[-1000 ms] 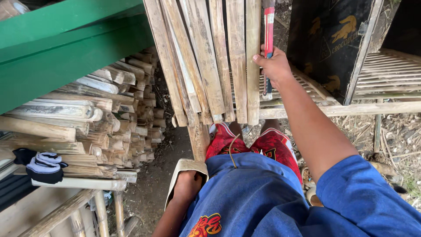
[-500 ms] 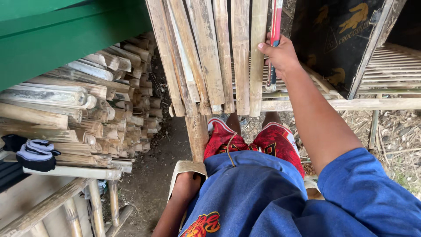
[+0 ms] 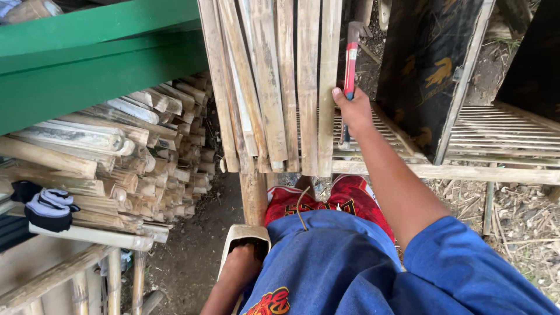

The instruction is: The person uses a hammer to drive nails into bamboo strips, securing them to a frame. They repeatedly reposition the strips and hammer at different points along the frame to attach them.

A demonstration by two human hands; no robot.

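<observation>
Bamboo slats, about seven of them, lean side by side in a flat bundle ahead of the person, their lower ends resting near a short post. One red-handled tool stands upright just right of the outermost slat. The right hand is closed around its handle, knuckles touching that slat's edge. The left hand reaches down into a single pale, open-topped container below; its fingers are hidden, so whether it is open cannot be told. One large stack of split bamboo lies to the left, with one dark glove on it.
</observation>
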